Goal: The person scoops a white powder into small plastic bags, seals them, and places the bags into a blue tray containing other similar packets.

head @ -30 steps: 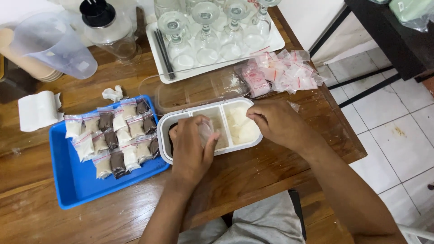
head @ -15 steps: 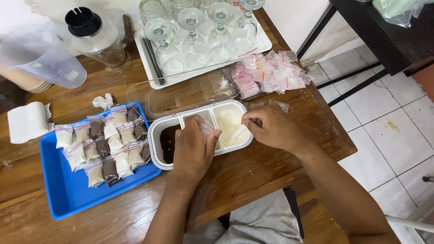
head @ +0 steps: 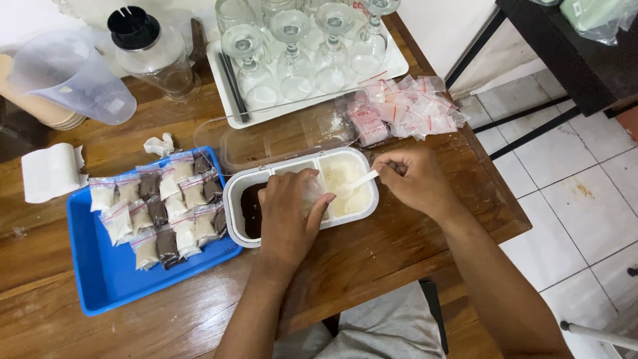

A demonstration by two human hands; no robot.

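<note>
A white divided container sits on the wooden table, with dark powder in its left part and white powder in its right part. My left hand holds a small clear plastic bag over the container's middle. My right hand grips a small white spoon whose tip reaches toward the bag above the white powder. A blue tray to the left carries several filled small bags of white and dark powder.
A clear lid lies behind the container. A heap of empty small bags lies at the right. A white tray of upturned glasses, a jar with a black lid, a clear jug and a tissue roll stand behind.
My right hand has lifted the spoon from the white powder toward the bag in my left hand. The camera view has shifted slightly.
</note>
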